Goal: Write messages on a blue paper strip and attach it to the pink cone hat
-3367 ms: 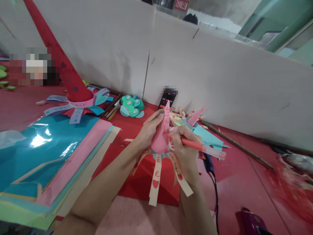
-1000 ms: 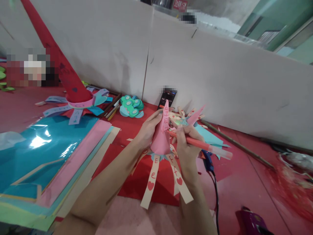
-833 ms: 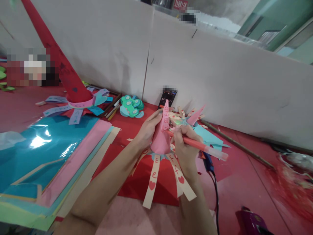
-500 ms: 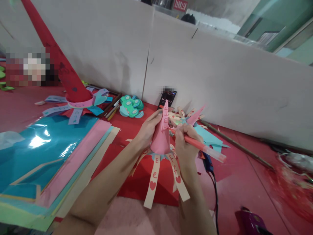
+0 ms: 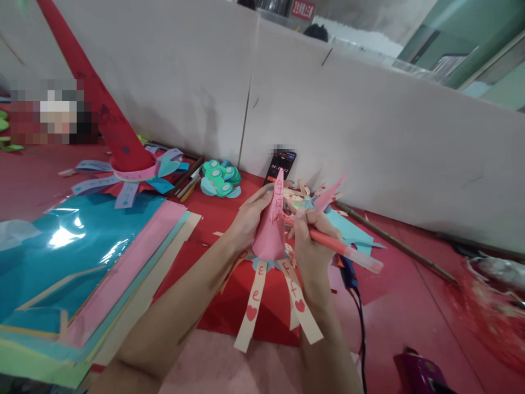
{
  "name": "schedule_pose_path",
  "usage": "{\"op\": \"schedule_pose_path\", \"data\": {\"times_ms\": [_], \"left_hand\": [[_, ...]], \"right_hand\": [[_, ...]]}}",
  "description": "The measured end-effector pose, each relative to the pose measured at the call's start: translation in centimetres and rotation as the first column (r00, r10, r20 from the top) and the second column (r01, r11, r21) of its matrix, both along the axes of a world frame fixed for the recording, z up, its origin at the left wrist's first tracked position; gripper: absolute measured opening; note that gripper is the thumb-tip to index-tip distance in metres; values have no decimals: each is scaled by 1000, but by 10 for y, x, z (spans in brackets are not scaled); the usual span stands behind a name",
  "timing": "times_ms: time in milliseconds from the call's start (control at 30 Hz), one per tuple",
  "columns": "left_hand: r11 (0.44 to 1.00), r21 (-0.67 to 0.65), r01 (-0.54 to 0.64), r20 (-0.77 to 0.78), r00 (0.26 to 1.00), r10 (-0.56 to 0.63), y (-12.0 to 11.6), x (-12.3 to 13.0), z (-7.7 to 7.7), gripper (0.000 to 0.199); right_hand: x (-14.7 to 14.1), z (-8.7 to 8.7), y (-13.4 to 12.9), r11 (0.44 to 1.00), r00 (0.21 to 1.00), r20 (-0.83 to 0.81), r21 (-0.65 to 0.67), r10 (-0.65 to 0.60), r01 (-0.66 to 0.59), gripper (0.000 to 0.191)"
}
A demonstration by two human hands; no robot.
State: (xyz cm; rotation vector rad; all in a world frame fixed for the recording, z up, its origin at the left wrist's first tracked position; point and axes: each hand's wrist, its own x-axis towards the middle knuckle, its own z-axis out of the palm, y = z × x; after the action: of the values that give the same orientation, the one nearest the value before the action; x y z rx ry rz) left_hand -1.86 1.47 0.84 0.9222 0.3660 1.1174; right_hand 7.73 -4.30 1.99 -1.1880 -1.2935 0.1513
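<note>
Standing upright at the middle is a pink paper cone (image 5: 269, 241) with red handwriting down its front. My left hand (image 5: 248, 216) is wrapped around its left side and holds it. A red marker pen (image 5: 332, 241) is gripped in my right hand (image 5: 314, 235), its tip at or near the cone's right side below the writing. Cream paper strips (image 5: 251, 312) hang from the cone's base, marked with letters such as E, e, F, f and red hearts. Behind my right hand, a second pink cone (image 5: 328, 194) with cream strips lies partly hidden.
A phone (image 5: 283, 164) leans against the white partition (image 5: 369, 131). At left are a stack of coloured sheets (image 5: 135, 257) and a tall red cone (image 5: 118, 126) with strips. Green paper cutouts (image 5: 221, 178), a stick (image 5: 402, 243), a cable (image 5: 361, 317) and a purple object (image 5: 424, 372) also lie around.
The cone has turned slightly, and its hanging strips have swung a little. My right hand and the marker have shifted slightly; both hands keep their hold.
</note>
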Motion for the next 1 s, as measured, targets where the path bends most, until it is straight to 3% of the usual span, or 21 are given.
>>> {"op": "schedule_pose_path", "data": {"times_ms": [133,333,500,733,900,1000], "left_hand": [[1000,-18,-5,6,1000,5,0,1,1,32],[999,-49,-18,5,1000,18,1,1,-1,31],[995,-77,-61,-15,998,60,1,1,-1,29],[1000,-28,6,29,1000,-6,-1,1,0,31],[1000,4,-2,3,1000,2,1,1,-4,33],[1000,-23,8,12,1000,-8,1,1,-3,33]], "right_hand": [[0,-1,-1,998,999,5,49,41,-41,38],[-1,1,-3,1000,998,-67,25,3,-2,38],[0,2,-3,999,998,57,26,-32,31,36],[5,0,-2,999,980,196,45,-28,19,38],[4,-2,-1,998,986,166,64,-15,4,39],[5,-2,-1,992,998,33,113,-57,53,36]]}}
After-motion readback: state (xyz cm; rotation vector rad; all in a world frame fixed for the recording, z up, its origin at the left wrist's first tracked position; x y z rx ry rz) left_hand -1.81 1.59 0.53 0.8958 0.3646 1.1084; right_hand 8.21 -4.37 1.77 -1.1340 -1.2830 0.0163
